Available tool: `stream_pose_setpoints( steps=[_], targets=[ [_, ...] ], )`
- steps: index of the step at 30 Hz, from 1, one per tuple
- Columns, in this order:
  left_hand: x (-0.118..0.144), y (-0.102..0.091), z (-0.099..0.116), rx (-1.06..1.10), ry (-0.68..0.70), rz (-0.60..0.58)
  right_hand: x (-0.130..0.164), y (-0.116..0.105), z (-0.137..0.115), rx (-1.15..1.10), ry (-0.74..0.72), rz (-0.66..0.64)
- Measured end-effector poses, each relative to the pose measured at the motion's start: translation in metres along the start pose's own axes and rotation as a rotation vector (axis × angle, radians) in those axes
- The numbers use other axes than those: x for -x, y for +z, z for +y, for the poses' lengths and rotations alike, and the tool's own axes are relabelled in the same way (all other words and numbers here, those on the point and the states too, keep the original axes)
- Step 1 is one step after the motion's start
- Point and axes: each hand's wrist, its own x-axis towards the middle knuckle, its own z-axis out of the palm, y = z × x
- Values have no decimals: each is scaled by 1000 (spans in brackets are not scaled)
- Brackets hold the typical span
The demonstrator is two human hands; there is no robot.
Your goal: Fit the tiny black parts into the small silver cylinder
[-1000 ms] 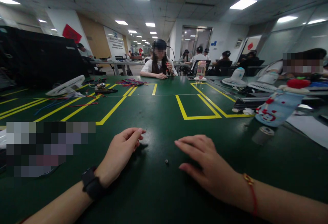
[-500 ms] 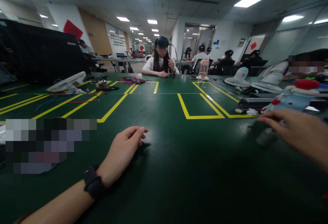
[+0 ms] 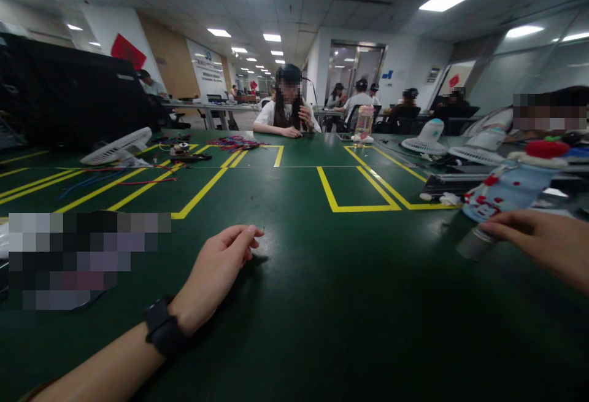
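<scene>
My left hand (image 3: 225, 261), with a black watch (image 3: 163, 326) on its wrist, rests on the green table. Its fingers are loosely bent and a little apart, with nothing seen in them. At the right, my right hand (image 3: 543, 239) has thumb and fingertips closed on the upper edge of a small grey metal cylinder (image 3: 475, 244). The cylinder is tilted and slightly blurred; whether it touches the table I cannot tell. Just behind it stands a light blue bottle (image 3: 510, 184) with a red knitted-looking top.
White fans lie at the left (image 3: 117, 146) and right (image 3: 426, 139). A bundle of coloured wires (image 3: 237, 143) and a pink bottle (image 3: 364, 121) are farther back. Yellow tape (image 3: 365, 209) marks the green table (image 3: 322, 304). A person (image 3: 288, 107) sits opposite.
My right hand has moved slightly right and down, and the cylinder's tilt has altered in its fingers. The left hand stays where it was. The view has shifted slightly.
</scene>
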Motion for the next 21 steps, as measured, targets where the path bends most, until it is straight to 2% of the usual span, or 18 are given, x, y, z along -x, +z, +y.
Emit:
stream_pose_setpoints(
  steps=[7, 11, 15, 18, 21],
  targets=[
    [1, 0, 2, -5, -15, 2, 3, -1, -3, -72, -4, -11],
    [0, -1, -1, 11, -1, -8, 2, -1, -3, -85, 17, -65],
    [-1, -1, -3, 2, -2, -7, 5, -1, -7, -163, 20, -40],
    [-2, 0, -4, -19, 15, 6, 13, -3, -21, -264, -45, -51],
    [-2, 0, -4, -47, 36, 20, 27, -8, -56, -345, -180, -8]
  ],
)
